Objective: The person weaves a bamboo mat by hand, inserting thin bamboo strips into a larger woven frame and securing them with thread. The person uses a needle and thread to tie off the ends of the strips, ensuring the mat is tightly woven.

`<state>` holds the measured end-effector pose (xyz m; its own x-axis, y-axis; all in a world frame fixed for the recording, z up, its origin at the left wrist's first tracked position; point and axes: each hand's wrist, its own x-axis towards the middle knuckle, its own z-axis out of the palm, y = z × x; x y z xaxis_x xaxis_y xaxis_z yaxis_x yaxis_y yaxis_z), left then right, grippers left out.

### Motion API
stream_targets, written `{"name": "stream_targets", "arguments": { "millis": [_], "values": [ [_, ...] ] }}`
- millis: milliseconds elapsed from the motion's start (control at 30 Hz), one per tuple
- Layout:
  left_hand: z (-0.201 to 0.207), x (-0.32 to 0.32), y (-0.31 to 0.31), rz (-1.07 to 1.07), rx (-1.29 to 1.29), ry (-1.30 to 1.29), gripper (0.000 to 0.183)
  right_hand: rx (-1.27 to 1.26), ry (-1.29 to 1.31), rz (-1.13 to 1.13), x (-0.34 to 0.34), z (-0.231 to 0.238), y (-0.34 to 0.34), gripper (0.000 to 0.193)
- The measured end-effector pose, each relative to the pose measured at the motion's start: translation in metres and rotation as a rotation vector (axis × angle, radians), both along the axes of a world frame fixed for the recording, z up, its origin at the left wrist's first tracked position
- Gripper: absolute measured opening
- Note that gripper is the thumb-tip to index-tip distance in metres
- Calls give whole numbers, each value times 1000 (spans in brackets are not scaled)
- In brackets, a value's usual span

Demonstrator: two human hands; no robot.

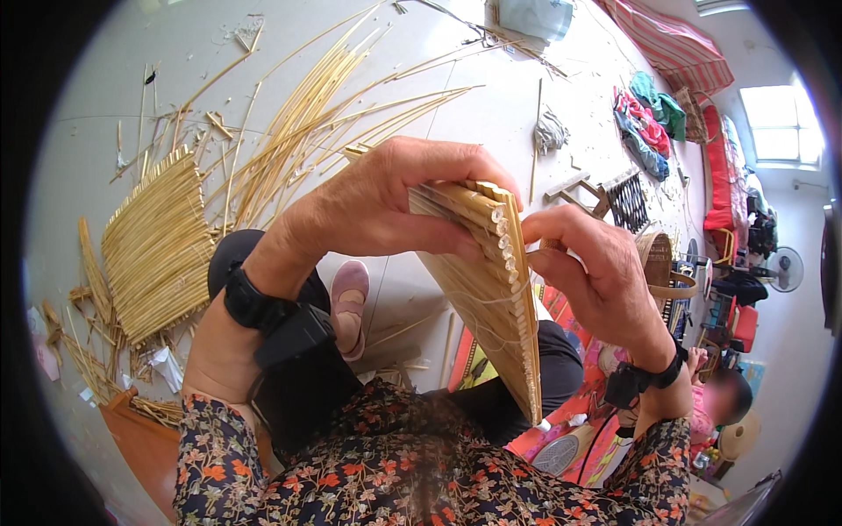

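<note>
Floral sleeves (368,473), reed mat (491,289) between both hands (386,202).

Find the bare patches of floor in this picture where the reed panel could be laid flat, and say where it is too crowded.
Free: the pale floor between the fan of loose reeds and the grey rag; also the strip by the pink shoe, under the reed panel that the left hand holds. Crowded: around the woven mat with its scraps, and the right side with clothes and baskets.

The pale straw mat panel (488,289) was held up edge-on, tilted, its stalks bound side by side with thin string.
</note>
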<state>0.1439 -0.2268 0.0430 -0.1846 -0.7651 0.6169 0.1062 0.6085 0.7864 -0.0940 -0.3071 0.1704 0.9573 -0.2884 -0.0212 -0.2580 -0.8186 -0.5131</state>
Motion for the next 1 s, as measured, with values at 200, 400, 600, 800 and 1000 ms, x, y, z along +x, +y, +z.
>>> {"name": "stream_targets", "arguments": {
  "millis": [200, 400, 600, 800, 1000],
  "values": [
    [3, 1, 3, 5, 2, -30, 47, 55, 28, -157, 0, 4, 24, 55],
    [-4, 0, 4, 18, -17, -4, 43, -166, -88, -8, 11, -1, 36, 76],
    [-6, -3, 2, 151, 121, 8, 41, -126, -161, -168, 8, -13, 30, 83],
    [42, -41, 7, 537, 43, -20, 41, -492, -379, -335, -51, 0, 31, 76],
    [89, -89, 70, 814, -432, -547, 31, -595, -436, -289, -103, -29, 33, 42]
  ]
}}
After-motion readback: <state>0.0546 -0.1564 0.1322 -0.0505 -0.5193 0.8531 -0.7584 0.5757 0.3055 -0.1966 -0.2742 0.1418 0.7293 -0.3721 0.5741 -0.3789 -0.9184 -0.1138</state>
